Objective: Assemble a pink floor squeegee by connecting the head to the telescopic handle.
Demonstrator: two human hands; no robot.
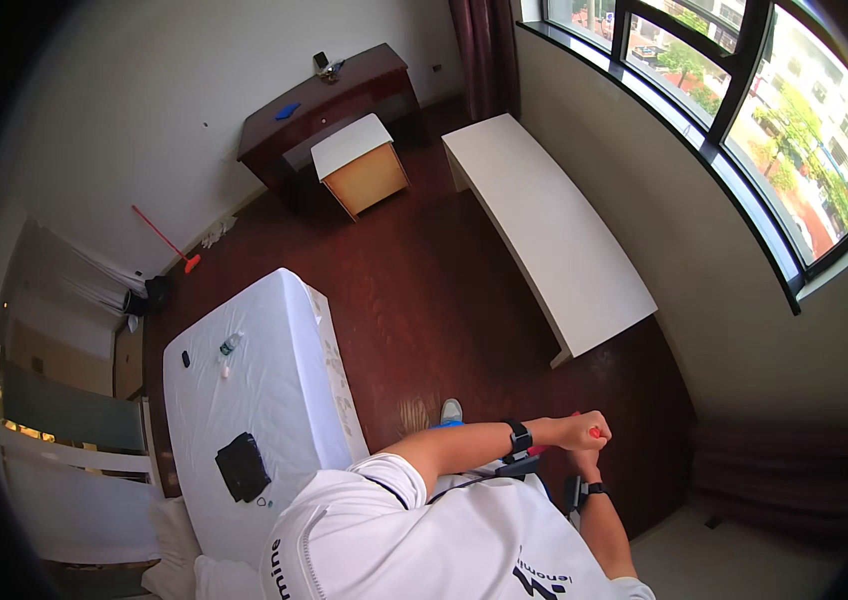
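Note:
My left hand [584, 431] is closed round a red stick [597, 433], whose end pokes out above the fist. More red shows beneath my left forearm; the stick's far end is hidden, so its kind cannot be made out. Just below and against it, my right hand [585, 463] appears closed on the same stick, its fingers mostly covered by the left. Black bands with small devices circle both wrists. Both hands are out to the right of my body, over the dark red wooden floor [409, 300].
To my left stands a bed [289, 350] with a white sheet, bearing a bottle [232, 343] and a black cloth item [243, 467]. A long white table [554, 230] runs along the window wall. Farther off are a dark desk [344, 95], a small cabinet [364, 180] and a red broom [191, 263].

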